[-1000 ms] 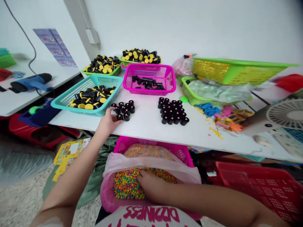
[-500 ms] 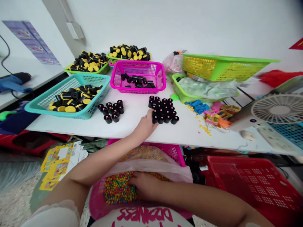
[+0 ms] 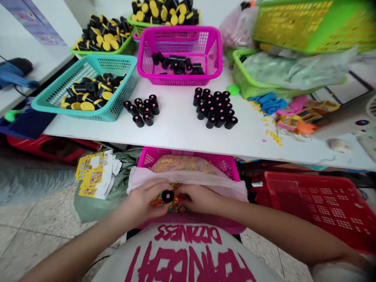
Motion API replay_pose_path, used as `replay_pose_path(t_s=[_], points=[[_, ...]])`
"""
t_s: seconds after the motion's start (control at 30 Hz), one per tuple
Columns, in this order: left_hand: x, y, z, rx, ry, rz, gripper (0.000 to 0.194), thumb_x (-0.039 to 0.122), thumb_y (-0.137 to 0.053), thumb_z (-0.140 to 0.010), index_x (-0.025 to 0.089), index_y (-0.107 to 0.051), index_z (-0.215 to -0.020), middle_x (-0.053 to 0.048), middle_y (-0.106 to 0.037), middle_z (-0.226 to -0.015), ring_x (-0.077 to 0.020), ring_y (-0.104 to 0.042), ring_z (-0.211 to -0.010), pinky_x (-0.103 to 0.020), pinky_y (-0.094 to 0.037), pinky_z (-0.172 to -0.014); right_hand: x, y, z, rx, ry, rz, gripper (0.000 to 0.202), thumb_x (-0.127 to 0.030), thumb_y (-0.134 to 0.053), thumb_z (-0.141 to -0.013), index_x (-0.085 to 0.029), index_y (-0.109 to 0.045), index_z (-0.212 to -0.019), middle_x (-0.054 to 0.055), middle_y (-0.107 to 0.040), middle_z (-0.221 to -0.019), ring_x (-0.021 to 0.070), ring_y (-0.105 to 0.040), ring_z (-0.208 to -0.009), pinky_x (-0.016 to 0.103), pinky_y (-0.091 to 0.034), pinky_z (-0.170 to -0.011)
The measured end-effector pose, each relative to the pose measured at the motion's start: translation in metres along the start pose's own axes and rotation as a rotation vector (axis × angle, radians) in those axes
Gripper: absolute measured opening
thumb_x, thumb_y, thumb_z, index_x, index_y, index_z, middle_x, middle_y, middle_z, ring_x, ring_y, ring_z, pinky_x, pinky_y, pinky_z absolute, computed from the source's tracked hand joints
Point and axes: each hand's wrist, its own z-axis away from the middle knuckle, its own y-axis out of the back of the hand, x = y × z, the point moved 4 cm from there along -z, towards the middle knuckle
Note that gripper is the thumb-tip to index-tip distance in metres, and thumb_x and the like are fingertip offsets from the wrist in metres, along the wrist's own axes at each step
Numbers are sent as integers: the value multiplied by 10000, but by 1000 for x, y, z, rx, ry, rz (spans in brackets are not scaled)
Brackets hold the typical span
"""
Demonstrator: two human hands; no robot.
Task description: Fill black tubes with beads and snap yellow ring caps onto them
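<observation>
Drawn back from the worktop, the left hand pinches 1 black tube, end-on to view, over beads; right hand just beside it, fingers curled, contents unclear.

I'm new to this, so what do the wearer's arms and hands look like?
The left hand and right hand are bare, with no glove, ring or watch visible. Both forearms are uncovered. A pale sleeve shows on the right arm; the left one is out of view.
</observation>
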Motion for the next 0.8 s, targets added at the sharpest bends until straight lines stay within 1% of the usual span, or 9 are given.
replay_pose_path(t_s=[0.1, 0.17, 0.23, 0.33, 0.47, 0.53, 0.67, 0.73, 0.8], points=[[-13, -28, 39, -22, 120, 21, 291, 129, -699, -773, 198, -623, -1045, -26, -743, -966, -156, -729, -878, -229, -583, -810, -10, 4, 6, 80, 28, -88, 254, -176, -622, -893, -200, -706, -1131, 66, -738, -1118, 216, -674, -1036, 358, -496, -958], [-20, -40, 49, -21, 189, 21, 284, 149, -713, -777, 201, -627, -1044, -19, -750, -934, -160, -732, -836, -240, -592, -772, -21, 6, 8, 142, 91, -87, 262, -178, -597, -919, -211, -698, -1159, 69, -718, -1143, 197, -656, -1061, 349, -490, -978], [-23, -45, 51, -10, 240, 17, 295, 172, -713, -797, 204, -627, -1077, -25, -754, -966, -172, -732, -870, -265, -594, -802, -33, 5, 9, 174, 166, -16, 284, -153, -550, -941, -203, -691, -1182, 85, -686, -1155, 188, -633, -1070, 339, -490, -974], [-22, -44, 50, 14, 263, 26, 305, 187, -711, -810, 198, -627, -1103, -40, -755, -1007, -184, -730, -909, -285, -591, -842, -45, 1, 9, 163, 256, 165, 310, -136, -480, -971, -180, -671, -1211, 100, -642, -1156, 195, -596, -1077, 333, -491, -955], [-21, -42, 49, 27, 257, 69, 320, 175, -697, -819, 195, -618, -1129, -49, -750, -1049, -188, -725, -948, -290, -586, -864, -57, -5, 11, 149, 375, 428, 294, -191, -460, -999, -153, -638, -1229, 112, -612, -1171, 231, -539, -1119, 381, -474, -984], [-22, -43, 49, 22, 243, 101, 330, 159, -680, -827, 201, -609, -1147, -50, -741, -1087, -186, -717, -990, -286, -581, -879, -64, -7, 11, 149, 421, 500, 289, -211, -429, -1015, -142, -641, -1198, 114, -614, -1146, 232, -533, -1105, 389, -474, -987], [-22, -46, 50, 26, 227, 120, 329, 171, -660, -849, 211, -596, -1169, -53, -728, -1126, -184, -704, -1032, -294, -575, -901, -76, 2, 17, 210, 405, 508, 303, -234, -372, -1037, -153, -640, -1154, 97, -627, -1090, 208, -550, -1061, 371, -495, -964], [-18, -45, 50, 32, 212, 107, 311, 203, -675, -849, 210, -603, -1151, -48, -738, -1088, -179, -713, -993, -296, -581, -886, -77, 8, 25, 227, 400, 562, 284, -186, -413, -1013, -155, -621, -1204, 102, -625, -1132, 220, -551, -1092, 376, -497, -969], [-13, -39, 49, 59, 189, 87, 301, 230, -702, -836, 207, -615, -1124, -38, -748, -1038, -171, -720, -952, -286, -588, -868, -69, 12, 33, 211, 336, 633, 306, -118, -479, -956, -163, -619, -1224, 107, -632, -1150, 245, -558, -1121, 394, -498, -972]])
